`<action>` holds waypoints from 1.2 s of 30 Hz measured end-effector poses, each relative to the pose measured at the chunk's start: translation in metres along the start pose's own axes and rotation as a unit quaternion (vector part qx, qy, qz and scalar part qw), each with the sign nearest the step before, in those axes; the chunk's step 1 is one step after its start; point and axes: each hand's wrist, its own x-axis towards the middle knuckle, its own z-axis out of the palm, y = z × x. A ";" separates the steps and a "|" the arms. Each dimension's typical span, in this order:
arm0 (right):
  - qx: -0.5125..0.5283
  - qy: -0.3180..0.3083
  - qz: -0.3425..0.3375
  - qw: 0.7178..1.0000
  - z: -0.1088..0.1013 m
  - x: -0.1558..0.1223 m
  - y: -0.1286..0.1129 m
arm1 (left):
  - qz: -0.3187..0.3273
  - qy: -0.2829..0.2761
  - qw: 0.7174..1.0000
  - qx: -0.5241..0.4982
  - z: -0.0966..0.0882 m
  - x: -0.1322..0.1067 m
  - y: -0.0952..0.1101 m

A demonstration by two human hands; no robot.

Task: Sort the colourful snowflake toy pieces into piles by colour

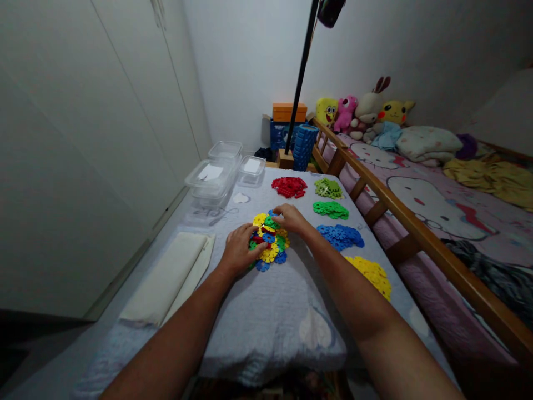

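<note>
Midway across the table (pixel 278 316), well in from its near edge: mixed disc pile (pixel 270 254). Left hand (pixel 240 250) on its left side, thumb and fingers apart; right hand (pixel 292 219) at its far side (can't tell if pinching). Discs look light, stiff, probably slippery stacked; grip rims.

I'm in a home bedroom: to my right is a wooden-railed bed (pixel 416 230) with plush toys (pixel 345 115) and cartoon-print bedding (pixel 433 205)
</note>
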 end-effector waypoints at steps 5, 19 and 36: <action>-0.036 -0.007 0.042 0.998 0.016 0.009 -0.009 | -0.002 0.009 1.000 0.000 0.000 0.001 -0.001; 0.201 0.047 0.099 0.974 0.002 -0.003 0.025 | -0.008 0.004 1.000 -0.001 -0.002 0.001 0.003; 0.225 0.285 0.333 0.870 -0.059 -0.034 0.157 | 0.001 0.000 1.000 -0.003 -0.002 0.002 0.000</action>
